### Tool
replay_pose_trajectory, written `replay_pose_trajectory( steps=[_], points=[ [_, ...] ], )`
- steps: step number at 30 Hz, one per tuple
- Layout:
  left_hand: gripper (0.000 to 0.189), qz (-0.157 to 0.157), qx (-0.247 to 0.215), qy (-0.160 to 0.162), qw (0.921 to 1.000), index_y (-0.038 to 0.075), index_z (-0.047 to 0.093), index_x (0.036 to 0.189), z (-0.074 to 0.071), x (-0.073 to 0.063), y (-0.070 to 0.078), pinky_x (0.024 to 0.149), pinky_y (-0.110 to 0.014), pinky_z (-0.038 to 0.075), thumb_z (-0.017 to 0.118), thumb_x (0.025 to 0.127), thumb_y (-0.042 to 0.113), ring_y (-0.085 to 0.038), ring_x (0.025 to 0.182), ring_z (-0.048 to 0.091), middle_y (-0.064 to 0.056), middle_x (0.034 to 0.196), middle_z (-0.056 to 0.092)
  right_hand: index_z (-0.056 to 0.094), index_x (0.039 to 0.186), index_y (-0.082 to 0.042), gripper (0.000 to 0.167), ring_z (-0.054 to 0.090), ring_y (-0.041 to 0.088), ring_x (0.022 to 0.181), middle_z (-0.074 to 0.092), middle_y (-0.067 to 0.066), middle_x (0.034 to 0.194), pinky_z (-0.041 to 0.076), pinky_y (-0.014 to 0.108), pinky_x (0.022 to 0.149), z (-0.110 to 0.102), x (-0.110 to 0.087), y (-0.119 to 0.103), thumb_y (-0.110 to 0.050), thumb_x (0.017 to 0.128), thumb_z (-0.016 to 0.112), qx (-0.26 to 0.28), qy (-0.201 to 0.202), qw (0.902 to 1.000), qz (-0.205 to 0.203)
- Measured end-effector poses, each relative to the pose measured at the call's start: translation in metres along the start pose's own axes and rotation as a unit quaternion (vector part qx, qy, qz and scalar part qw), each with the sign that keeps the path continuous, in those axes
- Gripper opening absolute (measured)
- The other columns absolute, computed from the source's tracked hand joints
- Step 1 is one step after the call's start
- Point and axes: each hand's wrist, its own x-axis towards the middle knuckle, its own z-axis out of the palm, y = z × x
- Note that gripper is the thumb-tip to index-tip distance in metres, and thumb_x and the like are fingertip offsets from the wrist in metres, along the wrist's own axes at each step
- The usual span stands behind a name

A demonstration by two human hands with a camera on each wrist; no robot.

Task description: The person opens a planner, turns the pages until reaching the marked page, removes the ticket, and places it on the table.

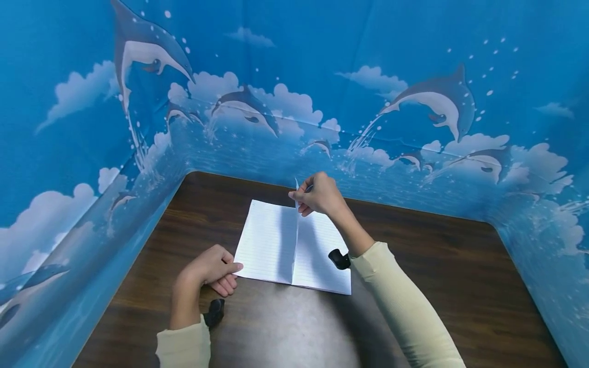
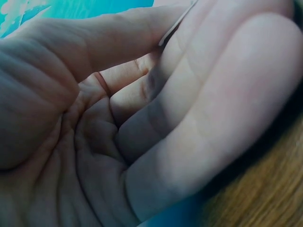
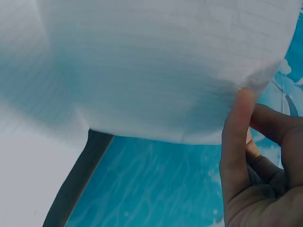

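Observation:
An open lined notebook (image 1: 264,240) lies flat on the table, white pages facing up. One page (image 3: 156,75) stands nearly upright at the middle fold, and in the head view it appears almost edge-on. My right hand (image 1: 322,193) pinches that page near its far top corner between thumb and fingers; the paper creases there in the right wrist view. At the notebook's near left corner, my left hand (image 1: 213,268) pinches the edge, thumb on top and fingers below. In the left wrist view a thin sliver of paper (image 2: 177,22) shows between thumb and fingers.
The dark wooden table (image 1: 442,276) extends around the notebook on all sides. A blue cloth backdrop (image 1: 303,61) printed with dolphins and clouds hangs behind and along both sides of the table. Each wrist wears a small black camera (image 1: 339,259).

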Motion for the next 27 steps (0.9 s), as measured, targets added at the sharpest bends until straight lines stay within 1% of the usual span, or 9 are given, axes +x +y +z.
replay_pose_trajectory(
  steps=[4,7,10,12,14,17,20,24,27],
  points=[
    [0.023,0.014,0.003,-0.001,0.9999,-0.002,0.069,0.091,0.0,0.0,-0.001,0.057,-0.033,0.066,0.066,0.108,0.013,-0.016,0.059,0.074,-0.012,0.074,0.076,0.077,0.088,-0.002,0.024,0.075,0.015,0.057,0.077,0.013,0.073,0.067,0.033,0.062,0.013,0.004,-0.007,-0.022,0.102,0.077,-0.004,0.003,0.9999,-0.013],
    [0.023,0.023,0.006,0.003,0.9997,-0.002,0.069,0.091,-0.001,-0.002,0.0,0.056,-0.034,0.066,0.066,0.107,0.013,-0.017,0.059,0.074,-0.011,0.074,0.076,0.077,0.087,-0.002,0.024,0.075,0.015,0.058,0.077,0.013,0.073,0.069,0.039,0.069,0.023,0.009,-0.012,-0.022,0.101,0.077,0.009,0.0,0.9998,-0.016],
    [0.024,0.028,0.011,0.007,0.9995,-0.002,0.068,0.089,-0.002,-0.002,0.001,0.055,-0.033,0.065,0.066,0.107,0.013,-0.017,0.058,0.074,-0.011,0.073,0.076,0.078,0.086,-0.002,0.025,0.074,0.013,0.056,0.077,0.012,0.073,0.069,0.044,0.074,0.034,0.016,-0.015,-0.022,0.101,0.077,0.027,-0.005,0.9996,-0.004],
    [0.025,0.029,0.013,0.005,0.9995,-0.002,0.067,0.088,-0.002,-0.002,0.001,0.055,-0.033,0.065,0.066,0.107,0.013,-0.017,0.058,0.074,-0.011,0.072,0.075,0.078,0.087,-0.001,0.025,0.073,0.012,0.055,0.077,0.012,0.072,0.069,0.044,0.075,0.042,0.02,-0.016,-0.021,0.101,0.077,0.04,-0.007,0.9992,0.003],
    [0.024,0.029,0.013,0.005,0.9995,-0.003,0.068,0.09,-0.003,-0.002,0.002,0.055,-0.033,0.065,0.065,0.108,0.013,-0.017,0.058,0.074,-0.011,0.072,0.075,0.079,0.089,0.002,0.026,0.072,0.012,0.053,0.076,0.012,0.071,0.069,0.042,0.074,0.051,0.025,-0.016,-0.021,0.101,0.078,0.047,-0.003,0.9988,0.009],
    [0.022,0.02,0.01,0.001,0.9997,-0.004,0.07,0.097,-0.003,-0.002,0.001,0.056,-0.033,0.066,0.065,0.108,0.014,-0.018,0.059,0.074,-0.011,0.073,0.076,0.08,0.095,0.005,0.028,0.07,0.01,0.052,0.076,0.011,0.07,0.069,0.04,0.071,0.067,0.032,-0.015,-0.022,0.1,0.079,0.062,0.003,0.9978,0.024],
    [0.022,0.012,0.014,-0.004,0.9998,-0.004,0.072,0.101,-0.002,-0.002,0.0,0.056,-0.033,0.066,0.065,0.109,0.016,-0.018,0.059,0.075,-0.011,0.073,0.076,0.08,0.097,0.006,0.028,0.068,0.009,0.05,0.075,0.009,0.068,0.068,0.033,0.064,0.085,0.039,-0.012,-0.023,0.099,0.08,0.076,0.014,0.9959,0.047],
    [0.025,0.014,0.012,-0.011,0.9998,-0.003,0.072,0.098,-0.002,-0.003,0.0,0.057,-0.033,0.066,0.062,0.11,0.016,-0.018,0.059,0.075,-0.011,0.073,0.076,0.08,0.093,0.005,0.023,0.066,0.008,0.046,0.075,0.009,0.065,0.063,0.026,0.055,0.11,0.046,-0.005,-0.017,0.098,0.081,0.116,0.041,0.9902,0.066],
    [0.026,0.019,0.005,-0.013,0.9997,-0.004,0.072,0.097,-0.002,-0.003,-0.001,0.057,-0.033,0.066,0.06,0.111,0.014,-0.018,0.06,0.075,-0.011,0.072,0.076,0.08,0.089,0.005,0.02,0.063,0.008,0.044,0.073,0.008,0.062,0.061,0.023,0.051,0.126,0.052,0.0,-0.013,0.097,0.081,0.143,0.061,0.9849,0.076]
  ],
)
